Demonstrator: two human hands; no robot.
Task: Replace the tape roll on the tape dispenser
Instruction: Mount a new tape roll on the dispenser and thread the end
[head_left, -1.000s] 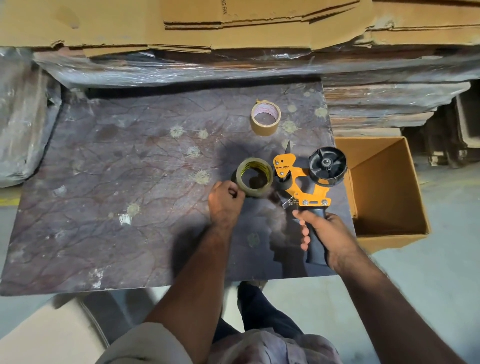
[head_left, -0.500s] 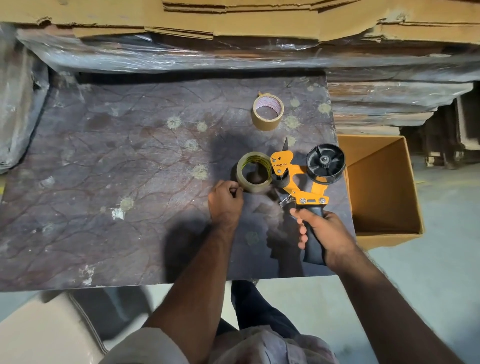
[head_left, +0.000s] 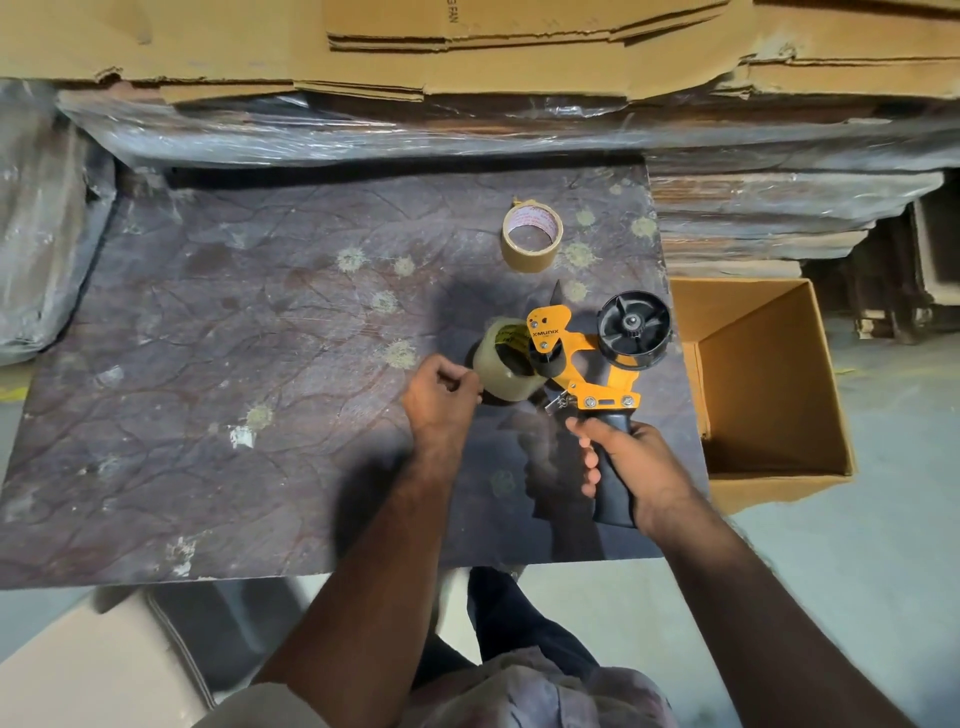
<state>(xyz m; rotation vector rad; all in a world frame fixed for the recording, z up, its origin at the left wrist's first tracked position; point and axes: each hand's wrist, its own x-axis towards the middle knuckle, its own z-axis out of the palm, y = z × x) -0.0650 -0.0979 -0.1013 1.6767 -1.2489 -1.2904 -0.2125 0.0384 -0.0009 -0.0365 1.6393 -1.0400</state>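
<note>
Over dark tabletop (head_left: 218, 364), right hand (head_left: 636, 473) grips orange dispenser (head_left: 582, 364) handle, left hand (head_left: 441, 400) pinches tilted clear roll (head_left: 501, 371)

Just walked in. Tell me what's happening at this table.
A person is changing the tape on a handheld dispenser. The right hand grips the black handle of the orange tape dispenser, whose black spool hub is bare. The left hand pinches at the edge of a clear tape roll tilted beside the dispenser's front. A brown tape roll sits untouched farther back on the dark table; an open cardboard box stands to the right.
</note>
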